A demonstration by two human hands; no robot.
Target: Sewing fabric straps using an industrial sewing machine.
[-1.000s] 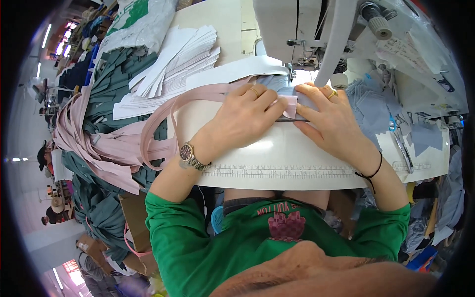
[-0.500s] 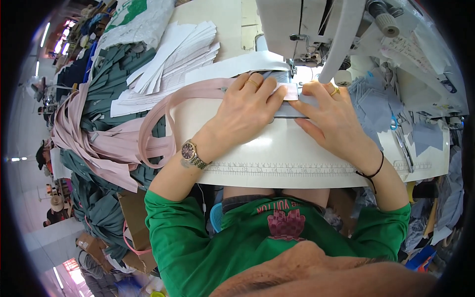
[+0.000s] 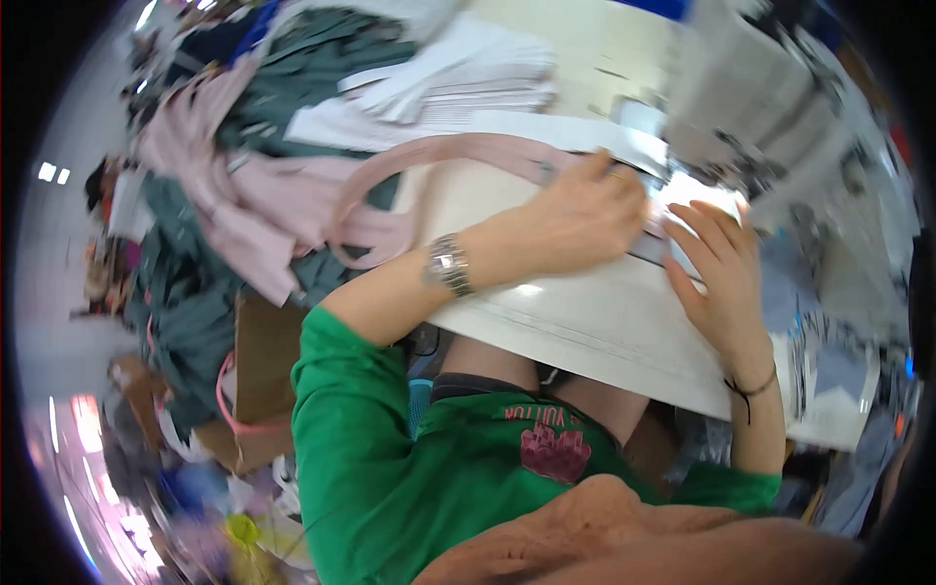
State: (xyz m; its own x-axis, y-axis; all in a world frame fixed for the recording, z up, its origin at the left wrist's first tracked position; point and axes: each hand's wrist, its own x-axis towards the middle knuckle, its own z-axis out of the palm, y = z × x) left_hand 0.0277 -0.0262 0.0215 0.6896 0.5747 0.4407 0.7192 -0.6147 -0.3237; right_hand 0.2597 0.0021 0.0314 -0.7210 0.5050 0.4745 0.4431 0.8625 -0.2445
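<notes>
At sewing machine (image 3: 736, 93) | left hand (image 3: 585, 216): at pink strip (image 3: 468, 148) | right hand (image 3: 723, 275): fingers spread

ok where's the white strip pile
In the head view, the white strip pile lies upper centre-left, beyond the left hand, just right of the dark green fabric.

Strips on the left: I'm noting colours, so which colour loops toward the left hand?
The pink strip, curving over the table toward the left hand. The stacked white strips lie flat, the dark green strips heaped.
</notes>
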